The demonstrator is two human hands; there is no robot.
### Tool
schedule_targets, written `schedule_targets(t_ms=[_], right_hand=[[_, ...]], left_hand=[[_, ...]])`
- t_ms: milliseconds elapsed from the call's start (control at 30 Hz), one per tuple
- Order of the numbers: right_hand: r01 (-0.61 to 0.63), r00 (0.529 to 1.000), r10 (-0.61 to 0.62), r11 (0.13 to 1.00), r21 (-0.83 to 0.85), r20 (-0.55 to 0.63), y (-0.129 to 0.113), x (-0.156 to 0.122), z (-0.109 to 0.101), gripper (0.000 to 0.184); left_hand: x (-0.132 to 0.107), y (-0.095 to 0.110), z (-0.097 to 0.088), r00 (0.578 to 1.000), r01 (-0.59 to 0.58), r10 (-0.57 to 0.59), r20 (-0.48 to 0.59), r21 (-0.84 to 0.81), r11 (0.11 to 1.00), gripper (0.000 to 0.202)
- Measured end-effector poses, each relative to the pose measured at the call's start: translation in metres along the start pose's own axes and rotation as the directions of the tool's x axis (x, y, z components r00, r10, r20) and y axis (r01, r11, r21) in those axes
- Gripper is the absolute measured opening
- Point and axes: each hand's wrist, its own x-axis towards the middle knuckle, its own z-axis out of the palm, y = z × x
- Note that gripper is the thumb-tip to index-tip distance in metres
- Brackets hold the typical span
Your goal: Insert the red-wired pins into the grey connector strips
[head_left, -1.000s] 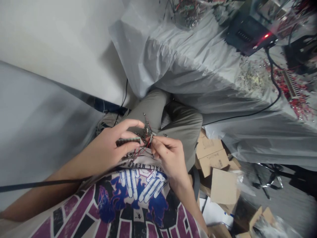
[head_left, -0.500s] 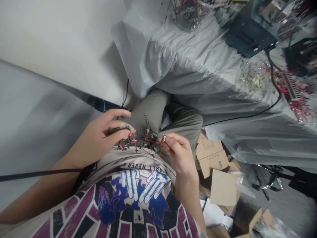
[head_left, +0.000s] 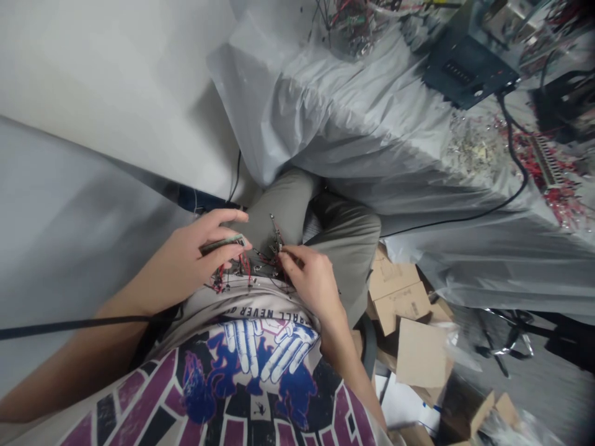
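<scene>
Head view: one person seated, two bare hands at the lap.

Item, left hand (head_left: 198,254): thumb and fingers clamped on a narrow, green-edged strip (head_left: 223,243), the thumb below and fingers above. The forefinger stood raised, apart from the strip. The strip lay above the lap, close to the waist.

Item, red wires (head_left: 246,266): several, thin, hanging below the strip, with dark and metallic bits among them.

Item, right hand (head_left: 310,275): thumb and forefinger pinched together on small wired parts (head_left: 277,240) over the lap, to the right of the strip and apart from it. Which piece sat between the fingertips was too small to tell.

Item, clothing: grey-green trousers (head_left: 283,195); a printed shirt (head_left: 260,347).

Item, table (head_left: 334,118): draped in pale plastic sheeting, bearing a dark blue-grey box (head_left: 465,71) with a knob, a black cable (head_left: 518,179) and a red-and-silver heap (head_left: 564,201).

Item, cardboard boxes (head_left: 421,350): several, open, on the floor at right.
</scene>
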Motion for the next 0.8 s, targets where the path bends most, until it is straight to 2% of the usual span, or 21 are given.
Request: schedule_targets(t_ms=[67,200,400,500,600,800], right_hand=[[0.100,0.994,-0.094,0.989,0.112,-0.056,-0.009,-0.008,-0.006,0.021],[0.265,0.963,-0.266,0.933,0.242,-0.030,-0.026,-0.019,-0.010,0.023],[0.351,0.936,-0.341,0.902,0.252,-0.084,-0.029,-0.017,-0.002,0.015],[0.374,0.926,-0.346,0.899,0.227,-0.153,-0.030,-0.020,0.000,0.014],[0.375,0.916,-0.338,0.913,0.160,-0.216,-0.034,-0.025,0.003,0.013],[0.347,0.925,-0.334,0.937,0.045,-0.181,-0.037,-0.030,0.009,0.019]], left_hand=[[0.001,0.001,0.003,0.999,0.006,-0.006,0.041,0.015,1.000,0.045],[0.000,0.002,0.008,0.990,-0.048,0.044,0.136,0.028,0.998,0.045],[-0.004,0.000,0.015,0.963,-0.166,0.147,0.227,0.065,0.984,0.053],[-0.005,-0.002,0.020,0.973,-0.166,0.154,0.172,0.061,0.984,0.053],[-0.005,-0.002,0.024,0.985,-0.150,0.146,0.091,0.047,0.988,0.045],[-0.007,0.000,0.033,0.976,-0.215,0.213,0.046,0.045,0.976,0.040]])
